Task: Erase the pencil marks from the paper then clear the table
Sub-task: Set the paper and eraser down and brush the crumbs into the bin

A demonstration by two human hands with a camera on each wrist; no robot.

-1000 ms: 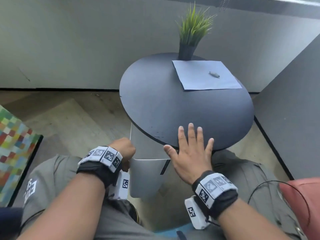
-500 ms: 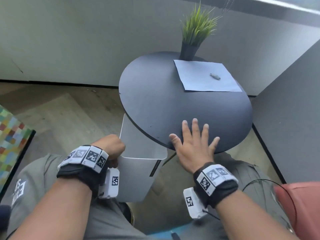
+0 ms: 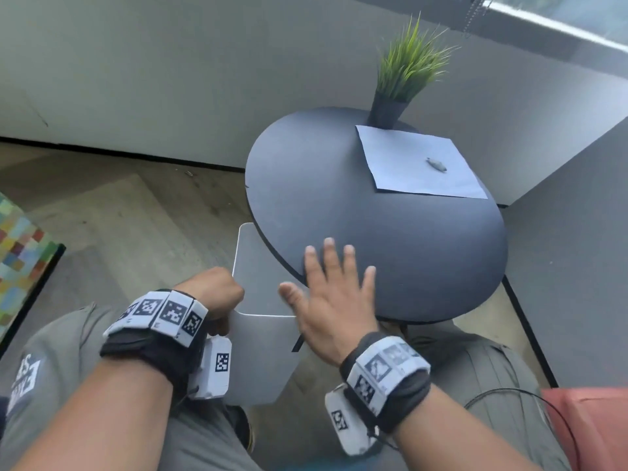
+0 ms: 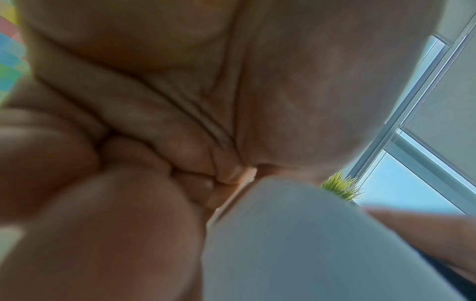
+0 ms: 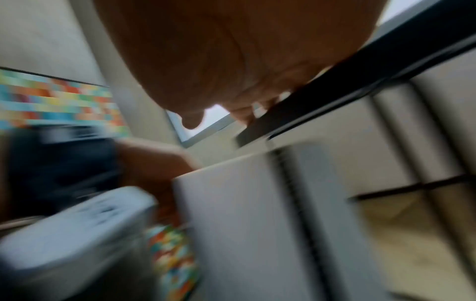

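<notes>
A white sheet of paper (image 3: 407, 164) lies at the far right of the round dark table (image 3: 373, 226). A small grey lump (image 3: 436, 163) rests on the sheet; whether it is an eraser I cannot tell. My right hand (image 3: 334, 294) lies flat on the table's near left edge, fingers straight and spread, thumb out over the edge. Just below that edge my left hand (image 3: 217, 294) grips the rim of a white bin (image 3: 261, 351). In the left wrist view its curled fingers (image 4: 180, 163) wrap over the bin's rim (image 4: 309, 244). The right wrist view is blurred.
A potted green plant (image 3: 407, 69) stands at the table's far edge, touching the paper's corner. A grey partition (image 3: 571, 266) rises on the right, a light wall behind. A colourful rug (image 3: 20, 246) lies on the wooden floor at left. My knees sit under the table.
My right hand has slid left along the table's near edge toward the bin. My left hand has brought the bin further out to the table's left edge.
</notes>
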